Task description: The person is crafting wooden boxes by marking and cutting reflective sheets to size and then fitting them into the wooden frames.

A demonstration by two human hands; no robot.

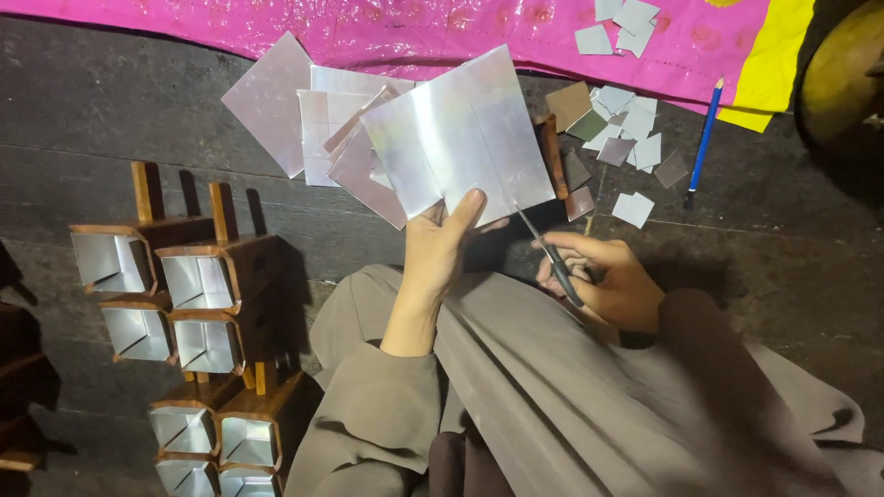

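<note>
Silvery sheet [458, 138], creased down its middle, is pinched at its lower edge by the left hand [440, 244], fingers closed on it. At nine o'clock stand foil-lined wooden boxes [198, 281] on the dark floor [92, 110]. At four o'clock, the right hand [612, 281] grips scissors [550, 258]. Small cut squares [631, 133] lie at two o'clock.

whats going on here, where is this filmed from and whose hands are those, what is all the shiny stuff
There is one picture, from a camera worn on a person's head, looking down at their own lap and hands. The left hand holds up a silvery sheet. The right hand holds scissors at the sheet's lower edge. More silvery sheets lie on the dark floor, with small cut squares and a blue pencil. On the left stand wooden boxes lined with the same silvery material.
</note>
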